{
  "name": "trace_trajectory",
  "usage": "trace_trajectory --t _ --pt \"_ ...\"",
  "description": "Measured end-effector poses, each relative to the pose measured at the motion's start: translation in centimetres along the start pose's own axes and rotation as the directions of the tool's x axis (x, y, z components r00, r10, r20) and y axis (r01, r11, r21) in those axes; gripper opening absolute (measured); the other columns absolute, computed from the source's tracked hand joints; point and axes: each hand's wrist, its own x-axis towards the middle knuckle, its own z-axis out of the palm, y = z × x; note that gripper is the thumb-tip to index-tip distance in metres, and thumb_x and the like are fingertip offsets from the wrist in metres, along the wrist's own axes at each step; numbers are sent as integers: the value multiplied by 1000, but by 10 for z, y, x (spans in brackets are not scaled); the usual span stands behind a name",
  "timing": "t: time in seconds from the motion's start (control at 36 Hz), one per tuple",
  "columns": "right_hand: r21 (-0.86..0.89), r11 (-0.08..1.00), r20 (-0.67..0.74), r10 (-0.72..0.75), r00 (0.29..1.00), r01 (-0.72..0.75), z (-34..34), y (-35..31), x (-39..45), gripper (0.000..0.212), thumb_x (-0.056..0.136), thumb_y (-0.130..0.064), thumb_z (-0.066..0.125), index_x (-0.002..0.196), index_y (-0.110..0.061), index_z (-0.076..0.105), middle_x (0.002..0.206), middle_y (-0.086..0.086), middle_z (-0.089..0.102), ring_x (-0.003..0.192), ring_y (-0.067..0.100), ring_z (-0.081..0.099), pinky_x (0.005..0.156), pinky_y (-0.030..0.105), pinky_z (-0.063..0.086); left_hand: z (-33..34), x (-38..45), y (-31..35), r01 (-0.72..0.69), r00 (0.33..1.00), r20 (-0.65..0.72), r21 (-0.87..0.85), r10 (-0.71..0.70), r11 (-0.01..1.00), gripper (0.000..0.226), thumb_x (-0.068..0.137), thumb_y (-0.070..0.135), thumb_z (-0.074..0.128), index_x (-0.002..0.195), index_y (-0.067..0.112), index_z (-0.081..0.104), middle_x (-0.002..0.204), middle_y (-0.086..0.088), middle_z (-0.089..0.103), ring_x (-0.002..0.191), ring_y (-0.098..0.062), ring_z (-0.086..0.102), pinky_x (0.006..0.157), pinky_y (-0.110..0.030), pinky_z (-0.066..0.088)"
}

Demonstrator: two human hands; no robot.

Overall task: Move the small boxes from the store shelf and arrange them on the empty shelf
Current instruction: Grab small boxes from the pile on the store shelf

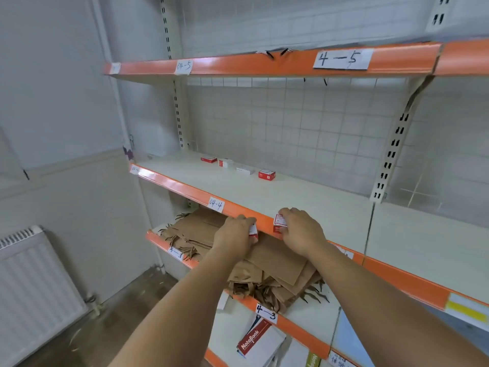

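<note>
My left hand grips a small red-and-white box just below the orange front edge of the shelf marked 04-4. My right hand grips another small red-and-white box in front of that same edge. Both boxes are partly hidden by my fingers. Several small boxes stand in a loose row toward the back of the 04-4 shelf: a red one, a red-and-white one, a white one and a red one.
A pile of brown paper bags lies on the 4-3 shelf under my hands. Above is the 4-5 shelf. Notebooks sit lower down. A white radiator stands at the left wall. A slotted upright rises at the right.
</note>
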Motion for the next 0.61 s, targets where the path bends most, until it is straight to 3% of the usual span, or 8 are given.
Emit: trace_trajectory --t 0.14,0.36,0.61 --pt "8 1000 -7 -6 1000 6 14 -5 43 42 94 -23 50 135 -17 43 130 5 51 118 24 46 89 34 43 0 35 -25 19 1000 -19 -31 -20 999 48 94 24 58 139 20 43 128 -4 53 120 -24 44 90 -38 45" --pt "16 1000 3 8 1000 -8 24 2 117 43 93 -18 52 136 -17 43 128 4 49 119 24 46 89 33 43 -7 107 -51 16 999 -40 0 -16 1000 31 91 23 62 121 18 55 113 -5 58 107 -24 48 81 -37 46" --pt "44 993 8 106 994 -106 33 24 166 43 93 -22 54 136 -25 48 128 6 47 119 26 47 90 34 44 7 165 -62 -23 1000 15 -32 23 999 38 93 26 58 130 23 53 125 -2 47 117 -20 45 85 -34 46"
